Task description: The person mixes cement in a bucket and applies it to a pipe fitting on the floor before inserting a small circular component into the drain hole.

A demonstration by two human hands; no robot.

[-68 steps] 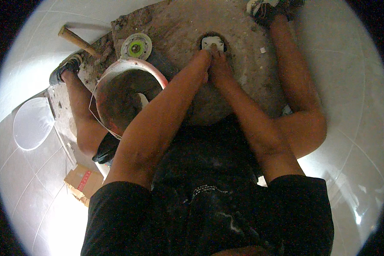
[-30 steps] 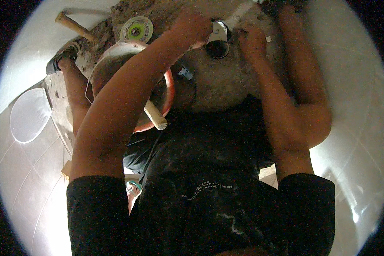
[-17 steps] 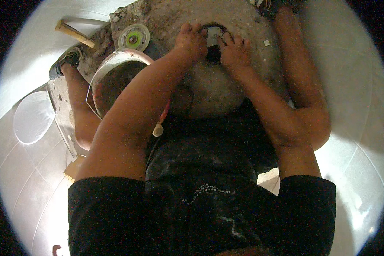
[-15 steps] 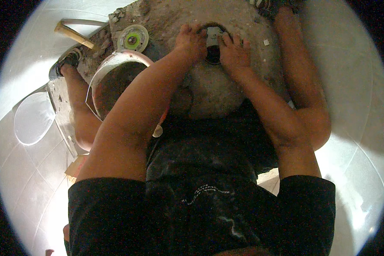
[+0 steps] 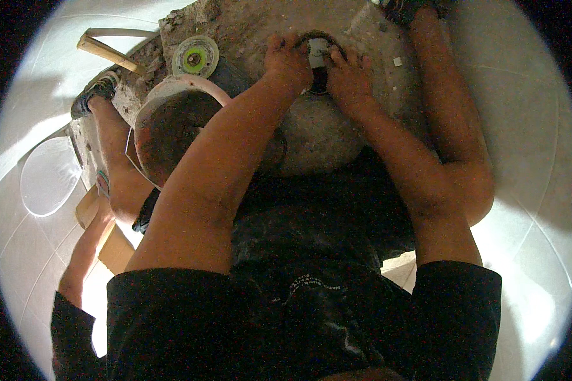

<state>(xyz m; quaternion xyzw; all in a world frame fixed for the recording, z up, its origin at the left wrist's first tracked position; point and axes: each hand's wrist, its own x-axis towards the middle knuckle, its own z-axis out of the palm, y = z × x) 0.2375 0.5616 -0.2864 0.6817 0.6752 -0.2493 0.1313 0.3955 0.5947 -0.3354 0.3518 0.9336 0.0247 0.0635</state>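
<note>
A dark round ring point(image 5: 337, 42) with a pale grey piece point(image 5: 318, 57) inside it sits at the top middle, on rough dusty ground. My left hand point(image 5: 288, 65) is at its left side, fingers bent against the ring. From the right, my right hand point(image 5: 351, 81) reaches the same ring, with its fingers slightly spread along the edge and the index finger near the grey piece. Both hands look closed on the ring, though the fingertips are partly hidden. Below the grey piece, the inside of the ring is black.
Left of my left arm stands a bucket point(image 5: 147, 114) with a wire handle. Beyond it lies a green-centred disc point(image 5: 195, 59), with a wooden-handled tool point(image 5: 111, 54) farther left. A co-worker's arm point(image 5: 86, 254) reaches in near cardboard point(image 5: 115, 251). A whitish round sheet point(image 5: 51, 176) lies on the tiles.
A co-worker's arm has come into view at the lower left, by the cardboard. My left forearm has shifted slightly right; both my hands stay at the ring.
</note>
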